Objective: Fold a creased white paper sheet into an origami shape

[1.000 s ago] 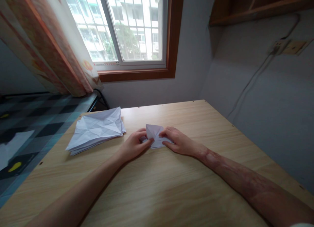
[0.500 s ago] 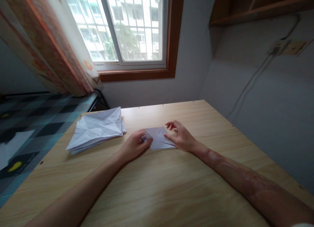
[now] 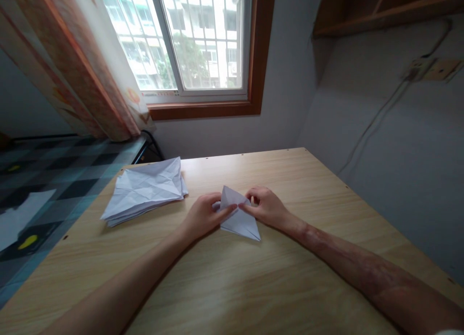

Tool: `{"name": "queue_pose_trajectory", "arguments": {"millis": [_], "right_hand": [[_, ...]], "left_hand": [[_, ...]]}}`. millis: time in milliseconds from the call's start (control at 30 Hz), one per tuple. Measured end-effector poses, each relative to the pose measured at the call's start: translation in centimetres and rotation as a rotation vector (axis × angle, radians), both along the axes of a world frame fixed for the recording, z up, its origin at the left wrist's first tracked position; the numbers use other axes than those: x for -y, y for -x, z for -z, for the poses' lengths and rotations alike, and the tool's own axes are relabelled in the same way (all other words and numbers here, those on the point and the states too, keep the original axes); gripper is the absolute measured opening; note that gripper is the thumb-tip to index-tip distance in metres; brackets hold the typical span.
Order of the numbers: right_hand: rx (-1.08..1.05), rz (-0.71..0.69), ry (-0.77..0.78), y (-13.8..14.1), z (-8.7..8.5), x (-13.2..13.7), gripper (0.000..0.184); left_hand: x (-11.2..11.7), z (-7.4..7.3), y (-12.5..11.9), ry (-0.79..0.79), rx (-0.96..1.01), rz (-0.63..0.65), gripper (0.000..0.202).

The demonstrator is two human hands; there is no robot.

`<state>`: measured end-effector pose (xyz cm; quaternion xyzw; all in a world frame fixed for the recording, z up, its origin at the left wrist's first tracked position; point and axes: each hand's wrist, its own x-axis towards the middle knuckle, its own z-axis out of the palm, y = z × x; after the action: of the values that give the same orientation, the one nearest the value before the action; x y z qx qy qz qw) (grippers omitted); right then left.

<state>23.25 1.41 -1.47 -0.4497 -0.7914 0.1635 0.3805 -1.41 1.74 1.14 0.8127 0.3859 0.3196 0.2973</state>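
- The folded paper (image 3: 239, 219) lies on the wooden table (image 3: 253, 286) between the two hands, touching both.
- It is a pointed, kite-like shape. Its long axis runs diagonally, from a raised tip between the fingertips down to a sharp corner that points toward the person and to the right, just below the right hand.
- The left hand (image 3: 203, 218) is curled narrow, its fingertips pinching the paper's left edge near the upper tip.
- The right hand (image 3: 266, 207) is also curled, thumb and forefinger closed on the upper right edge; the grip looks like a pinch, though the fingertips are small in this view.
- Half a second ago the paper lay flatter and broader, with the right hand open and its fingers spread above it. Now that hand has closed on the sheet, and the near corner reaches further toward the person.
- A stack of creased paper sheets (image 3: 145, 190) rests well to the left of the left hand, unchanged.
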Motion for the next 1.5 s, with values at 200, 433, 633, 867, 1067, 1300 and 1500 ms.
{"name": "queue_pose_trajectory", "arguments": {"millis": [200,433,633,867,1067,1300,1500], "right_hand": [[0.075,0.046,-0.049,0.4,-0.2,0.5,0.029],[0.114,0.004,-0.125,0.6,-0.2,0.7,0.024],[0.191,-0.150,-0.192,0.4,-0.3,1.0,0.013],[0.163,-0.299,-0.187,0.3,-0.6,1.4,0.033],[0.223,-0.450,-0.174,0.1,-1.5,1.8,0.026],[0.244,-0.468,-0.205,0.1,-1.3,1.9,0.028],[0.265,-0.424,-0.220,0.1,-1.0,1.7,0.019]], "left_hand": [[0.0,0.8,-0.5,-0.201,-0.162,-0.129,0.039],[-0.2,1.2,-0.3,-0.286,-0.182,-0.166,0.039],[-0.8,0.8,0.0,-0.105,-0.025,-0.106,0.056],[-1.1,1.1,0.3,-0.051,0.047,-0.119,0.066],[-0.8,0.9,0.6,-0.082,-0.009,-0.108,0.050],[-0.8,1.1,0.7,-0.075,0.047,-0.265,0.045],[-1.7,2.3,1.6,-0.210,0.133,-0.457,0.054]]}}
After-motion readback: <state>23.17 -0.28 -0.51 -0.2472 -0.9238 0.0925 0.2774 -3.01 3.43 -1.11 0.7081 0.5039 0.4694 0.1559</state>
